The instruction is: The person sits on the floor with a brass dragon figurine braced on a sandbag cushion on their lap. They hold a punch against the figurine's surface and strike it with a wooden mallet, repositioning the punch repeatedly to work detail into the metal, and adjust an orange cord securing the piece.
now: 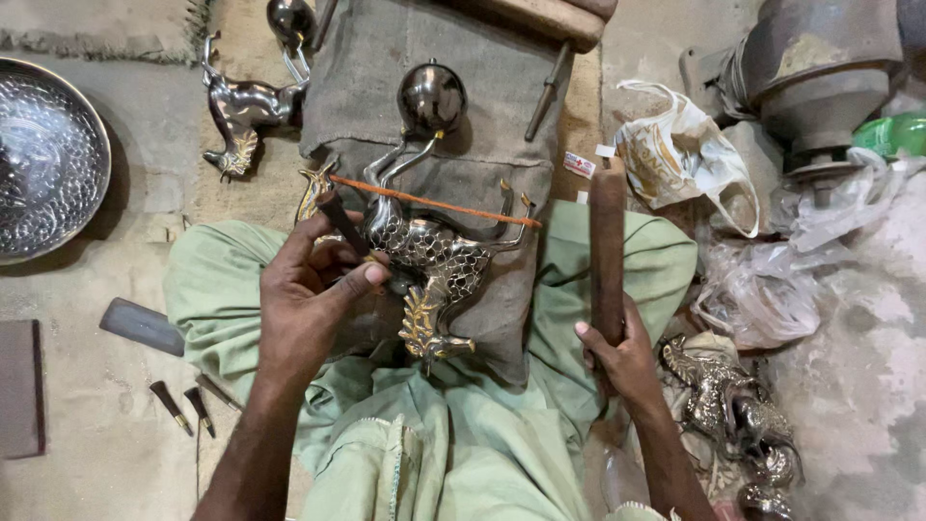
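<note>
A metal deer figure (434,265) with a scaled body, gold antlers and a round ball at its end lies on a burlap pad (502,125) across my lap. An orange cord (434,203) runs over it. My left hand (313,299) pinches a short dark chisel (340,220) whose tip rests on the figure's body. My right hand (622,362) grips the lower end of a brown wooden mallet (608,246), held upright to the right of the figure and apart from it.
A second deer figure (246,106) lies at the upper left beside a hammered metal bowl (43,159). Small chisels (183,407) and a flat stone (140,326) lie on the floor at the left. Plastic bags (694,159), more metal figures (738,415) and a metal vessel (820,77) crowd the right.
</note>
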